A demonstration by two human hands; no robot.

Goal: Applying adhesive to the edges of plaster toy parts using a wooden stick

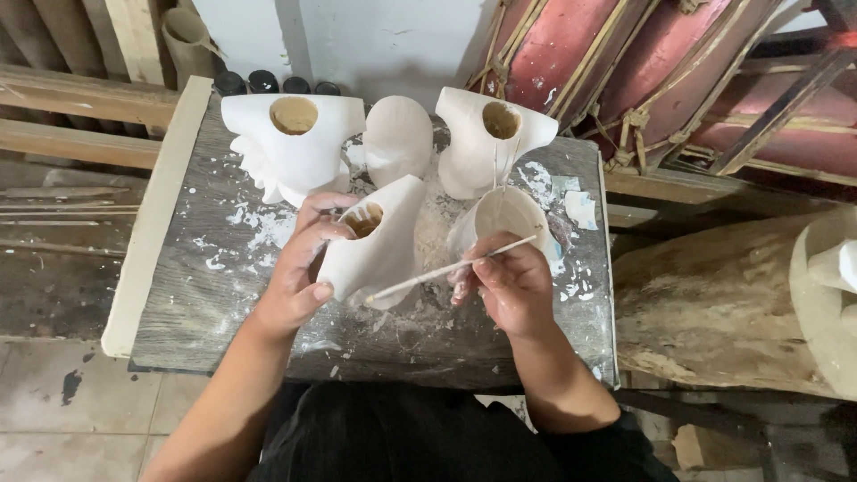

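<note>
White plaster piece (379, 239) sits gripped in our left hand (299, 272) (fingers curled around it); our right hand (511, 284) pinches a thin brush (446, 268) over the paint-spattered table (214, 295).

White mask (379, 245), white-smeared brush (446, 268), grey white-spattered tabletop (223, 295), red drums (625, 54), black trousers (402, 437)

Four white masks (379, 241) (one held), one brush (446, 268), one cup (509, 219), four dark jars (262, 82)
</note>
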